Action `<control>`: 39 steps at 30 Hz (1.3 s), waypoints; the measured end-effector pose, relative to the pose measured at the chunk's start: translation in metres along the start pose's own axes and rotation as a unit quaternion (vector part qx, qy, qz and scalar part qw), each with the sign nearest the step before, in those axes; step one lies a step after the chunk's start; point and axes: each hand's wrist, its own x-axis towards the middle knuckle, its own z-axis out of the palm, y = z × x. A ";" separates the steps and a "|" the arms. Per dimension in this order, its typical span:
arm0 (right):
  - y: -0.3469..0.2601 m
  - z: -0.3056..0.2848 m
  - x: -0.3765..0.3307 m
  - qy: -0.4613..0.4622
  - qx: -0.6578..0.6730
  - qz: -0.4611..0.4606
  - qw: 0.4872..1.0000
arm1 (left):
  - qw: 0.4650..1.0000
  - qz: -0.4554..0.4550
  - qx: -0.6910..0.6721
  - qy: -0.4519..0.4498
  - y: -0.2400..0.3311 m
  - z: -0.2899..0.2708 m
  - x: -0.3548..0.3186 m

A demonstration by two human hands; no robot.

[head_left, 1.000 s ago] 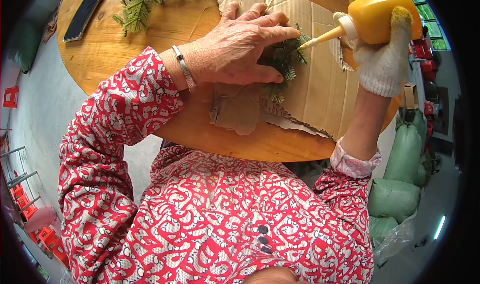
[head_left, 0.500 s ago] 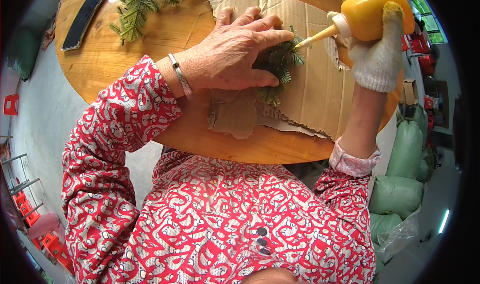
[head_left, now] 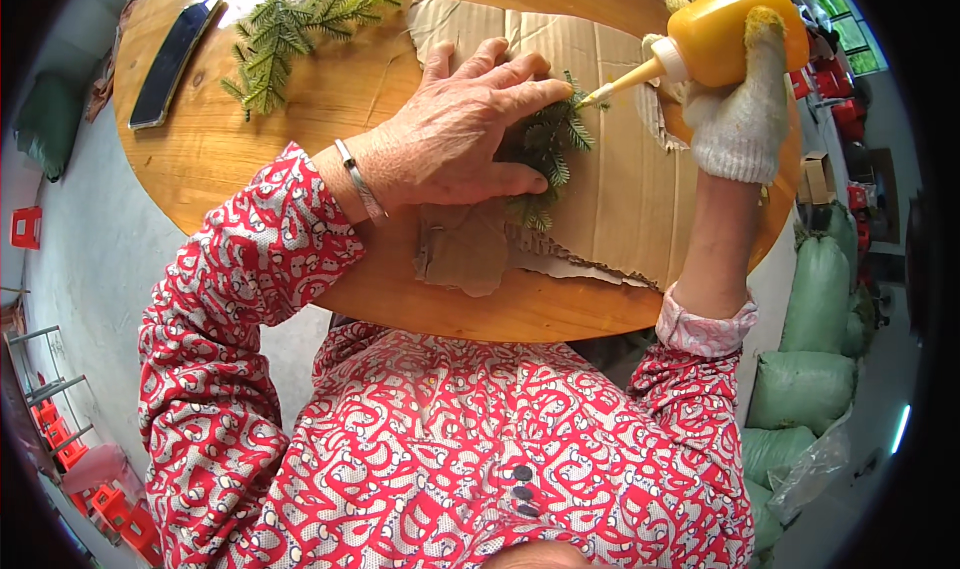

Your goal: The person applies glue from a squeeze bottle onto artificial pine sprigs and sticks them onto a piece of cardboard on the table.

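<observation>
head: right grip clasps yellow bottle; left grip, spread, touches green sprig.

Squeeze bottle seen as smooth, glossy plastic; tabletop noted as glossy wood; cardboard sheet matt, rough-torn; glove knitted cloth.

We take this for a small workshop. We see torn cardboard on a wooden table at top centre, with a yellow squeeze bottle held above it. Stuffed green sacks pile along the right of the frame, red plastic stools cluster at lower left, and we notice a plain grey floor at left.
</observation>
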 end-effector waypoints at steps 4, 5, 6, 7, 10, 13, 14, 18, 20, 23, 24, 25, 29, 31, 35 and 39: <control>-0.001 0.000 0.003 0.017 -0.002 -0.009 1.000 | 1.000 -0.009 -0.005 -0.013 0.002 -0.002 0.003; -0.001 0.000 0.003 0.021 -0.003 -0.011 1.000 | 1.000 -0.011 -0.005 -0.015 0.002 -0.003 0.004; -0.002 0.000 0.004 0.026 -0.003 -0.012 1.000 | 1.000 -0.014 -0.006 -0.017 0.003 -0.003 0.004; -0.003 0.000 0.004 0.030 -0.004 -0.014 0.999 | 1.000 -0.016 -0.007 -0.020 0.003 -0.003 0.005; -0.009 -0.003 0.004 0.046 -0.057 -0.025 0.997 | 1.000 -0.017 0.003 -0.011 0.004 -0.004 0.005; -0.015 -0.007 0.005 0.062 -0.111 -0.036 0.991 | 1.000 -0.019 0.013 -0.002 0.005 -0.005 0.005; -0.015 -0.008 0.005 0.050 -0.101 -0.033 0.993 | 1.000 -0.019 0.012 -0.005 0.005 -0.005 0.006; -0.016 -0.012 0.008 0.011 -0.074 -0.026 0.997 | 1.000 -0.021 0.007 -0.014 0.005 -0.008 0.007; -0.016 -0.015 0.010 -0.004 -0.075 -0.024 0.997 | 1.000 -0.023 0.003 -0.021 0.005 -0.009 0.008; -0.017 -0.018 0.013 -0.019 -0.076 -0.023 0.997 | 0.999 -0.025 0.000 -0.026 0.006 -0.011 0.009; -0.018 -0.018 0.014 -0.020 -0.080 -0.021 0.996 | 0.999 -0.026 -0.002 -0.029 0.006 -0.011 0.009; -0.018 -0.019 0.014 -0.020 -0.084 -0.018 0.996 | 0.999 -0.028 -0.004 -0.031 0.007 -0.012 0.009; -0.018 -0.019 0.014 -0.001 -0.089 -0.008 0.996 | 0.999 -0.028 -0.004 -0.033 0.008 -0.012 0.008; -0.018 -0.018 0.013 0.036 -0.080 0.007 0.996 | 0.999 -0.025 0.003 -0.027 0.009 -0.012 0.007; -0.017 -0.023 0.015 0.055 -0.061 0.020 0.996 | 0.999 -0.024 0.007 -0.026 0.012 -0.012 0.008; -0.018 -0.034 0.022 0.061 -0.031 0.034 0.997 | 0.999 -0.023 0.012 -0.022 0.016 -0.009 0.009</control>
